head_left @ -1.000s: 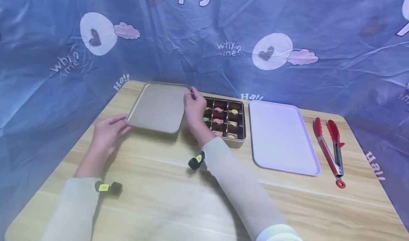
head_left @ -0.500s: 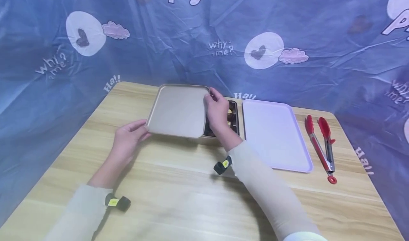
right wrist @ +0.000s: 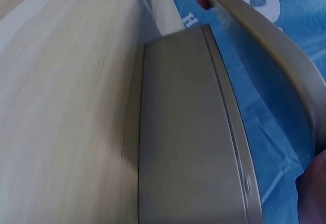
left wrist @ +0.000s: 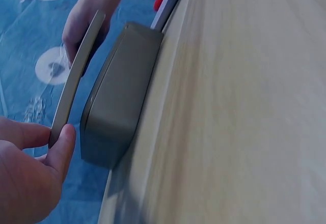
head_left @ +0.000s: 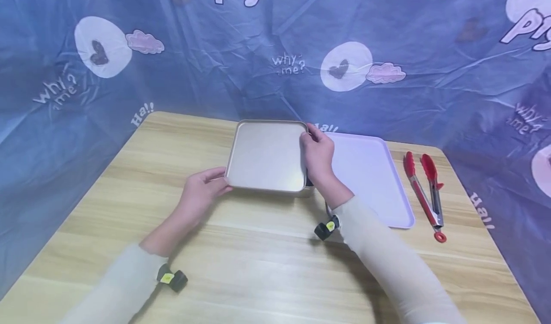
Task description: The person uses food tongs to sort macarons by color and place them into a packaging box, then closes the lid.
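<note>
A flat, square tan metal lid (head_left: 267, 156) is held between my two hands. My left hand (head_left: 200, 190) pinches its near left corner between thumb and fingers. On the right edge, my right hand (head_left: 319, 156) grips it, thumb on top. Directly below is the tan metal box (left wrist: 122, 91), standing on the table. Both wrist views show a gap between the lid and the box's rim. In the head view the lid hides nearly all of the box, and its inside is out of sight.
A pale purple tray (head_left: 366, 180) lies right of the box, partly behind my right arm. Further right, red-tipped metal tongs (head_left: 426, 195) lie spread on the wooden table (head_left: 258, 257). A blue printed cloth (head_left: 241, 66) hangs behind the table.
Both hands have carried the lid rightward, from left of the box to over it. The box's compartments with small coloured pieces, seen earlier, are now covered from view.
</note>
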Demonstrator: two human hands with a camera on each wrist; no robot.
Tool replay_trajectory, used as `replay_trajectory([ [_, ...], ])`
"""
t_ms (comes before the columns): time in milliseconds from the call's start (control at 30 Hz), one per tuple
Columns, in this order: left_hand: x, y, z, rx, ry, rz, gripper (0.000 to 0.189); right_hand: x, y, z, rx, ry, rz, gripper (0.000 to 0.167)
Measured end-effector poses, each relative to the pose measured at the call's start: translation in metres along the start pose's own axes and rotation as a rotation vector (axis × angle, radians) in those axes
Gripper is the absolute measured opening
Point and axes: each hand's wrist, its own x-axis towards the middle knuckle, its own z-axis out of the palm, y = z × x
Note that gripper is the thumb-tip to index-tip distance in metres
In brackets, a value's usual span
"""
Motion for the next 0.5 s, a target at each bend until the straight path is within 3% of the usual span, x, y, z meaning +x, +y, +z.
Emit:
replay_trajectory([
  [233,0.005,0.004,0.024,0.016,-0.049,0.031,0.049,0.002,0.003,-0.029,-0.049,0.034,0.009,0.04],
  [500,0.007,0.008,0.042,0.048,-0.09,0.029,0.046,0.007,0.011,-0.049,-0.035,0.056,0.022,0.041],
])
